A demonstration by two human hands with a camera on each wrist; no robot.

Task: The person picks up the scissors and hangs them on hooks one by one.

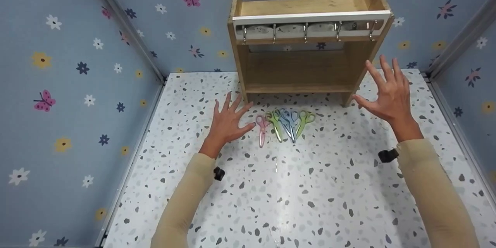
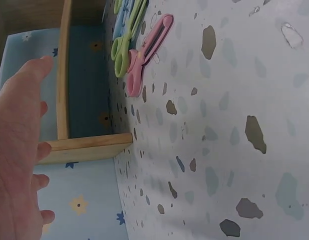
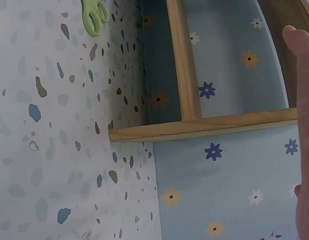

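Left hand: your left hand (image 1: 228, 123) is spread wide, fingers fanned and thumb out, with nothing in it; it sits at 9 o'clock of the scissors, thumb nearest the pink pair but apart from it.
Right hand: your right hand (image 1: 393, 99) is fanned too and holds nothing, at 4 o'clock of the rack; you cannot tell whether its thumb touches the wood.
Scissors: pink plastic-handled scissors (image 1: 262, 128), a lime-green plastic-handled pair (image 1: 277, 126), light-blue plastic-handled scissors (image 1: 288, 126) and another lime-green pair (image 1: 302, 121) lie on the surface, loops towards 12 o'clock, tips towards 6. How many blue pairs overlap is hard to tell.
Step at the scissors: judging by your free hands, no pair is in work yet; lifting one would call for a narrow pinch on its loops, easing it clear of its neighbours.
Rack: the pale, straight-edged wooden rack (image 1: 302, 89) stands at 12 o'clock of the scissors, with visible grain and five curved, shiny metal hooks (image 1: 306, 33).
Surface: white terrazzo-patterned surface (image 1: 310, 186), flecked grey and dark, smooth-looking, with glare towards 6 o'clock.
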